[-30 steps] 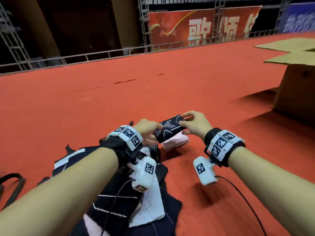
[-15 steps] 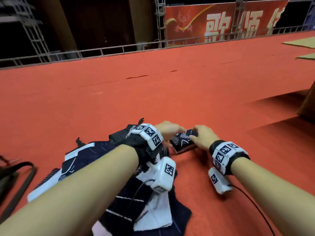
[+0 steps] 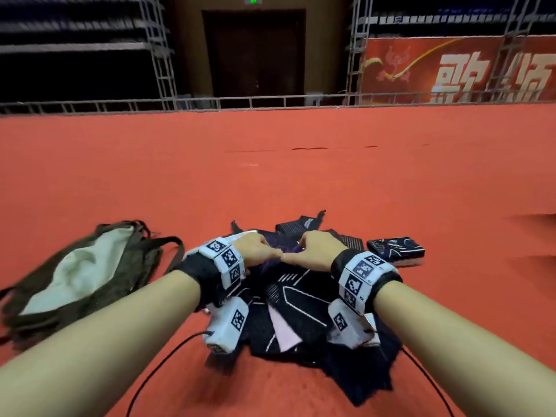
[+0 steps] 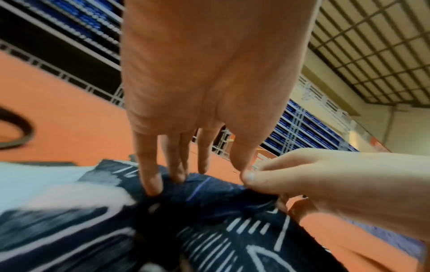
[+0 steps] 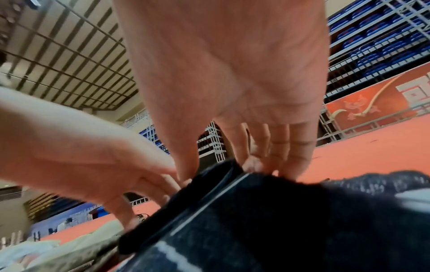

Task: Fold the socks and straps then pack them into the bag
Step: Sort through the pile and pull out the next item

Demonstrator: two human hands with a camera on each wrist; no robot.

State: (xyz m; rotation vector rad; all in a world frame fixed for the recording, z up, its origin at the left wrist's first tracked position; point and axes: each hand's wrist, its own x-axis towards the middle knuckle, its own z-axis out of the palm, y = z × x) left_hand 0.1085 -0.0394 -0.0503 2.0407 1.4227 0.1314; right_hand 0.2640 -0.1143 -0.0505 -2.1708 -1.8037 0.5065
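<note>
I have both hands on the dark sock (image 3: 288, 254) atop the heap (image 3: 301, 314) in front of me: left hand (image 3: 255, 251) and right hand (image 3: 316, 251) each pinch its far edge, thumbs nearly touching, probably to lift it free for folding. One folded sock (image 3: 395, 249) sits just right of the heap, out of the way, and the bag (image 3: 81, 275) lies open on the left, ready for packing.

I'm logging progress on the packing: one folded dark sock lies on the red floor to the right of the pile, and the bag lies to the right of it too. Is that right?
Not quite. The folded dark sock does lie on the red floor right of the pile, but the bag lies to the left of the pile, as the head view shows.
</note>
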